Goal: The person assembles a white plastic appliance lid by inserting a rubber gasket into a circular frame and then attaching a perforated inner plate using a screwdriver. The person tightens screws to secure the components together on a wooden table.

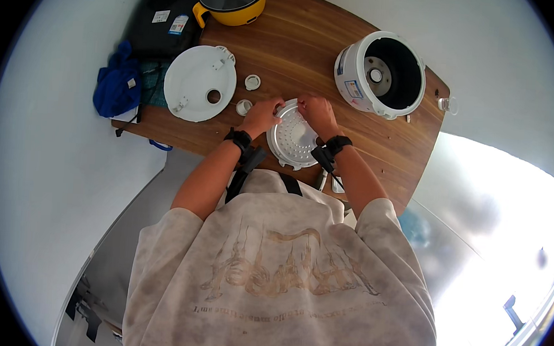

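A round silver inner lid (pixel 294 138), its surface covered in small dimples, lies near the table's front edge, with notched tabs along its near rim. My left hand (pixel 263 117) has its fingers curled at the lid's upper left rim. At the far rim, my right hand (pixel 318 116) grips the edge with bent fingers, its wrist partly covering the lid's right side. Just left of my left hand sit a small white round cap (pixel 244 107) and a similar white cap (pixel 253 83). Farther left lies a white round lid cover (pixel 194 82) with a hole in it.
A white cooker body (pixel 352 82) with a dark inside lies tilted at the right of the wooden table (pixel 298 41). At the far left stand a yellow pan (pixel 241 18) with a glass lid, a black case (pixel 161 36) and a blue cloth bag (pixel 116 84). A clear cup (pixel 449 105) is near the right edge.
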A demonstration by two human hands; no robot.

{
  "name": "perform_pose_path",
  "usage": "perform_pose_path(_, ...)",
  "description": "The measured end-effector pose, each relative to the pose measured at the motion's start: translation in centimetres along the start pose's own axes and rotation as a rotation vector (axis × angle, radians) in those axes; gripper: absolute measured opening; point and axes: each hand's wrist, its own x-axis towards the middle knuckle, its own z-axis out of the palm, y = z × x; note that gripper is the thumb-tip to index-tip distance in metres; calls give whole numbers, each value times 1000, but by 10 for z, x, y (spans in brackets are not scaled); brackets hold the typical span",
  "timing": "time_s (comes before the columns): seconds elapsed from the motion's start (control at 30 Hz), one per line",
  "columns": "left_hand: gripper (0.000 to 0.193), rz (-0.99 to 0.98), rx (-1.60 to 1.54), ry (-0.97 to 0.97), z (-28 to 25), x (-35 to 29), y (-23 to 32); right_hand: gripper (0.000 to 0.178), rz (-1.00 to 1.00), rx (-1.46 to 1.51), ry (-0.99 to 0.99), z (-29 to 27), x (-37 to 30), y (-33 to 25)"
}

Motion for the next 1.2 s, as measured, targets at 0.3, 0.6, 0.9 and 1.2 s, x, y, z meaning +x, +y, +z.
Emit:
perform_pose_path(0.3,43,19,55,-7,2,3,-1,11,17,-51,-17,6,1,4)
perform_pose_path(0.6,44,17,21,-5,-1,2,-1,15,-54,-115,9,4,-3,2)
perform_pose_path(0.9,43,18,13,19,2,0,-1,15,-36,-121,1,4,-5,0)
perform_pose_path(1.2,42,6,30,-1,1,1,0,17,12,-72,-30,2,-5,1)
